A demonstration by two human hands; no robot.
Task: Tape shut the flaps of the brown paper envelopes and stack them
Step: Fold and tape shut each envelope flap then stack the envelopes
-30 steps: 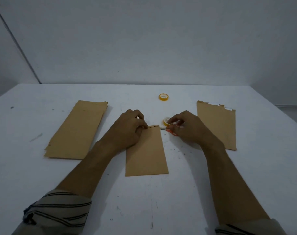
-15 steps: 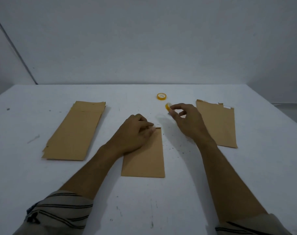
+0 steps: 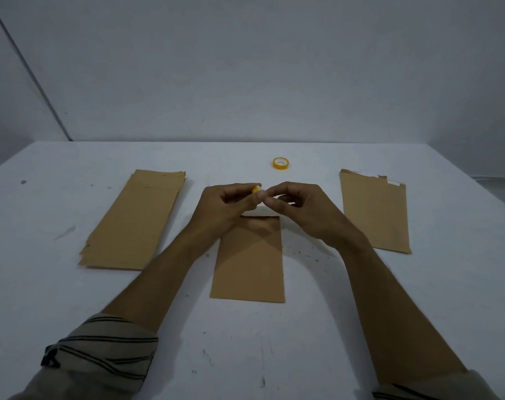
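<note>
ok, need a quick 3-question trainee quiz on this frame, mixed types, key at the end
1. True or false: the middle envelope lies alone between the left stack and the right pile.
2. Fill in: tape rolls in view: ___.
3. Where do the left hand and right hand meet?
A) on the left stack
B) at the small tape roll, over the middle envelope's far edge
C) at the table's near edge
Key: 1 true; 2 two, the spare roll lies on the table; 3 B.
</note>
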